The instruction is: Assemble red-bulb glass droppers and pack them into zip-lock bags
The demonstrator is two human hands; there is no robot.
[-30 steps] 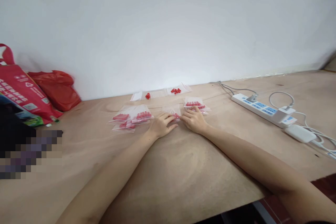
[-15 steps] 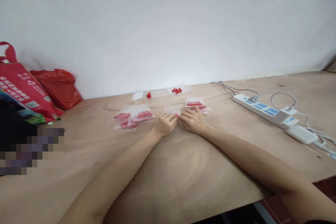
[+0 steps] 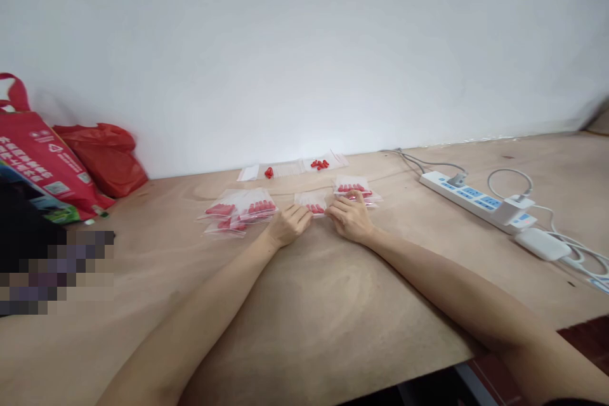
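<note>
A small clear bag [image 3: 310, 200] with several red pieces near its front edge lies flat on the table between my hands. My left hand [image 3: 288, 226] is closed at the bag's front left corner, and my right hand [image 3: 351, 216] is closed at its front right corner. To the left rests a pile of clear bags [image 3: 240, 210] holding red pieces. Just beyond my right hand sits another stack of filled bags [image 3: 353, 186]. Farther back, loose red pieces [image 3: 320, 165] and a small red cluster [image 3: 269, 172] lie on clear bags.
A white power strip [image 3: 476, 198] with plugs, a white adapter [image 3: 541, 244] and cables is at the right. Red bags [image 3: 102, 155] and a black item [image 3: 28, 222] stand at the left. The wall [image 3: 304, 51] borders the table's back.
My hands have moved apart, my left hand shifting left. The row of red pieces in the middle bag now shows between them.
</note>
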